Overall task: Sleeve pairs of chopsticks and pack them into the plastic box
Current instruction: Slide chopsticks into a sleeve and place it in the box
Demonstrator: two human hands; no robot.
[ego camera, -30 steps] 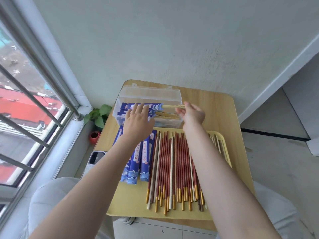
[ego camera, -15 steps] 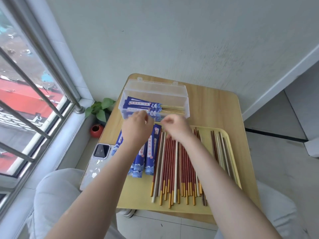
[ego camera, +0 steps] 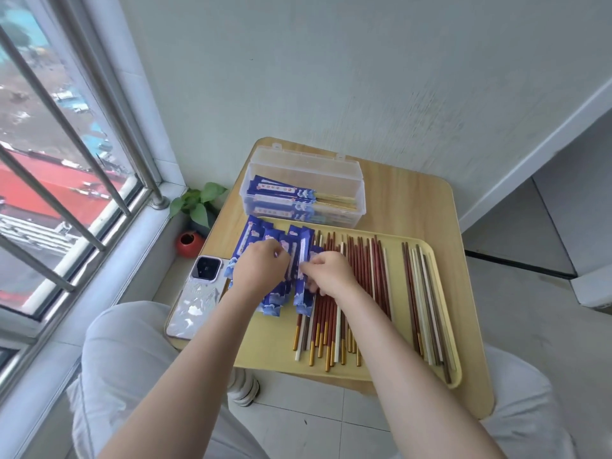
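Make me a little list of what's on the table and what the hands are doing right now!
box: clear plastic box, lid open, sleeved pairs inside
sleeves: blue paper sleeves piled at the tray's left end
chopsticks: loose chopsticks in rows on the yellow tray
left hand: left hand on the sleeve pile
right hand: right hand pinching one sleeve
phone: phone at the table's left edge
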